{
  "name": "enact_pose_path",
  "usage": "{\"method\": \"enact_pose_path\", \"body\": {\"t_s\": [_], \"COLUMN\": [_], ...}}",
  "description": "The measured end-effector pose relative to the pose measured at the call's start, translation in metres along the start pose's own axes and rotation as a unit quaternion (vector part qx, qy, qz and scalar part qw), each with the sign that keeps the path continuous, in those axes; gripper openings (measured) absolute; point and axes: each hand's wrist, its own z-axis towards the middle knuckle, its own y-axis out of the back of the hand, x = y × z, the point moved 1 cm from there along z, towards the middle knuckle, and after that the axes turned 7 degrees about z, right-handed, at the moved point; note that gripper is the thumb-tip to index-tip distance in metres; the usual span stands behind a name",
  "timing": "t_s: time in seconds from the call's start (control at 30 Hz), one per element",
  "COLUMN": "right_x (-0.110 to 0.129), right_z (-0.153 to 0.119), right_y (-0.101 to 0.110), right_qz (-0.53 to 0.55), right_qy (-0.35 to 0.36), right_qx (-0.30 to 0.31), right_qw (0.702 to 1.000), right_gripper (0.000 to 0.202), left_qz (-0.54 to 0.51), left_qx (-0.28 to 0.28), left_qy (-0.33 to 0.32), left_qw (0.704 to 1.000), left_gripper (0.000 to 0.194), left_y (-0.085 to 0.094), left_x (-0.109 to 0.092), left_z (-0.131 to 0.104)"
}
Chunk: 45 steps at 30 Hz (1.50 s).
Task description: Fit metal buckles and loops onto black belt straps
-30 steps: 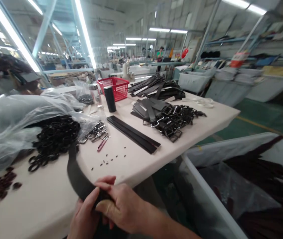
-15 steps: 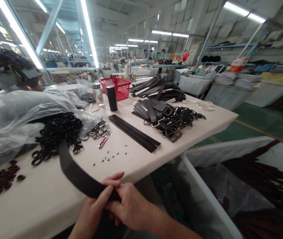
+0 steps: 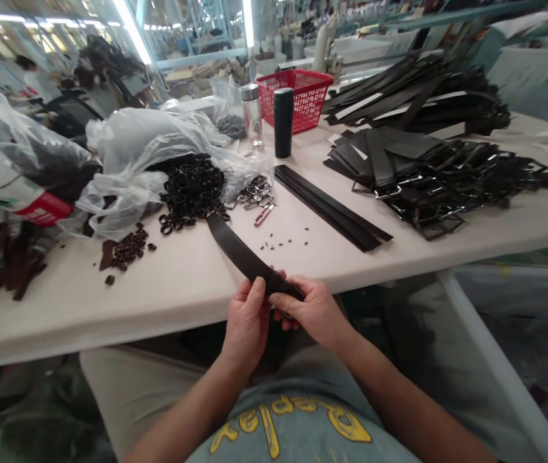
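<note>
Both hands hold one black belt strap (image 3: pixel 238 247) at the table's front edge, its far end reaching up and left to a heap of black belt loops (image 3: pixel 191 186). My left hand (image 3: pixel 249 312) is closed on the strap, thumb on top. Just to its right, my right hand (image 3: pixel 315 308) grips the near end, where fingers partly hide it. Small metal pieces (image 3: pixel 281 244) lie scattered beyond the hands. Past them are a pink-handled tool (image 3: pixel 264 215) and a small pile of metal buckles (image 3: pixel 255 191).
Several flat black straps (image 3: pixel 332 209) lie right of centre. Piled buckled belts (image 3: pixel 428 173) cover the right side. A dark bottle (image 3: pixel 283 122), a glass bottle (image 3: pixel 253 116) and a red basket (image 3: pixel 298 96) stand behind. Brown loops (image 3: pixel 129 249) and plastic bags (image 3: pixel 134 138) occupy the left.
The view has tilted down and turned left, bringing my shirt and lap into sight. Both hands still hold the strap; my right hand has shifted toward its near end, slightly away from my left.
</note>
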Motion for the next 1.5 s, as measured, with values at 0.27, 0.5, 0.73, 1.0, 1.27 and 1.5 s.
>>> {"method": "enact_pose_path", "body": {"t_s": [0.27,0.5,0.73,1.0,1.27,1.5], "right_x": [0.001,0.003,0.001,-0.008,-0.005,-0.008], "right_z": [0.003,0.002,0.001,-0.003,-0.007,-0.005], "right_y": [-0.001,-0.004,-0.009,-0.013,-0.008,-0.007], "right_qz": [-0.087,-0.141,-0.202,-0.086,-0.108,-0.167], "right_qy": [0.044,0.086,0.150,0.132,0.111,0.147], "right_qx": [0.009,0.011,-0.029,0.013,-0.004,-0.025], "right_qw": [0.995,0.986,0.967,0.987,0.988,0.975], "right_gripper": [0.025,0.024,0.018,0.024,0.021,0.018], "left_qz": [-0.031,0.036,0.129,0.112,0.107,0.115], "left_qx": [0.004,-0.007,-0.041,-0.013,0.051,0.057], "left_qy": [-0.005,-0.073,-0.172,-0.162,-0.103,-0.099], "left_qw": [1.000,0.997,0.976,0.980,0.988,0.987], "left_gripper": [0.030,0.024,0.042,0.039,0.052,0.048], "left_y": [-0.002,-0.006,-0.005,0.001,0.008,0.009], "left_x": [-0.001,-0.001,0.004,-0.009,-0.008,-0.010], "left_z": [-0.001,-0.005,0.000,0.001,0.001,0.005]}}
